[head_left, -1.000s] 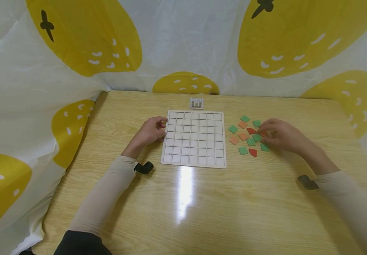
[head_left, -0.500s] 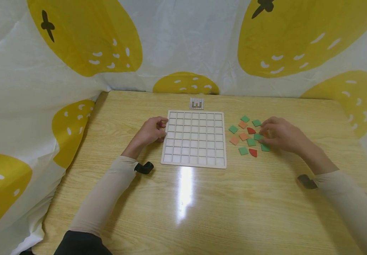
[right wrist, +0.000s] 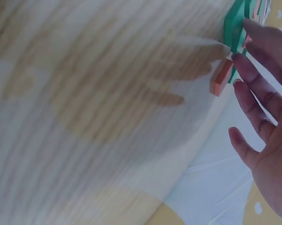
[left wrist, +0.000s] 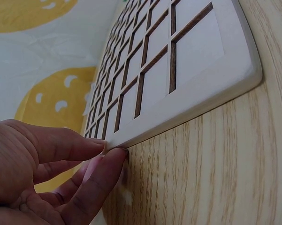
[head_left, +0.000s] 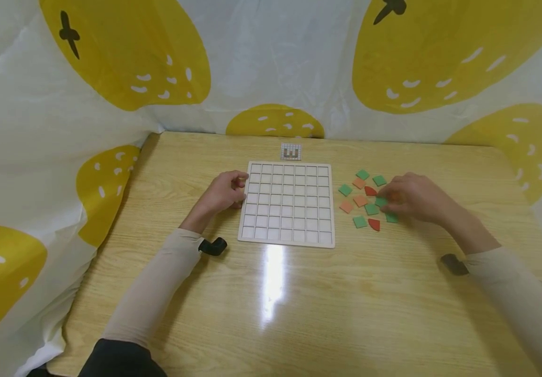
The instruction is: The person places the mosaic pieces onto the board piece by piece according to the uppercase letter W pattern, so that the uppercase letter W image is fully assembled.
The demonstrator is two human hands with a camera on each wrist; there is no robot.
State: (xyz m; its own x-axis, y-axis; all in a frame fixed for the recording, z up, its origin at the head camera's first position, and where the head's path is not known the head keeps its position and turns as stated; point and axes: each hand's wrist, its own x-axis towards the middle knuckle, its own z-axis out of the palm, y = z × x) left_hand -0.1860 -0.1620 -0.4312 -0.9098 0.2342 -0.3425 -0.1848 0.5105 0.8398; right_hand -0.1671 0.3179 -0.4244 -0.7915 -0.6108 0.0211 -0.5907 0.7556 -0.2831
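Note:
A square white grid board (head_left: pixel 286 244) lies mid-table. At its left edge rests my left hand (head_left: pixel 225 191); in the left wrist view the fingertips (left wrist: pixel 116 154) touch the rim, lightly bent. On the right, my right hand (head_left: pixel 414 196) is low over the right side of a loose group of tiles, its fingertips by a red quarter-round tile (head_left: pixel 370 191) and a green tile (head_left: pixel 380 202). The right wrist view shows its fingers (right wrist: pixel 246 70) spread beside a green tile (right wrist: pixel 234 23) and an orange-red tile (right wrist: pixel 221 77). My right hand hides some tiles from above.
A small card (head_left: pixel 291 151) with a grid pattern lies behind the board. Several green and orange tiles, such as an orange tile (head_left: pixel 360 201), and a second red tile (head_left: pixel 374 224) lie flat. A patterned curtain (head_left: pixel 280 63) bounds the table (head_left: pixel 195 314) at the back.
My right fingertips drew back slightly to the right, then came left again toward the red tile. My left hand and the board stay in place; the head view has shifted very slightly.

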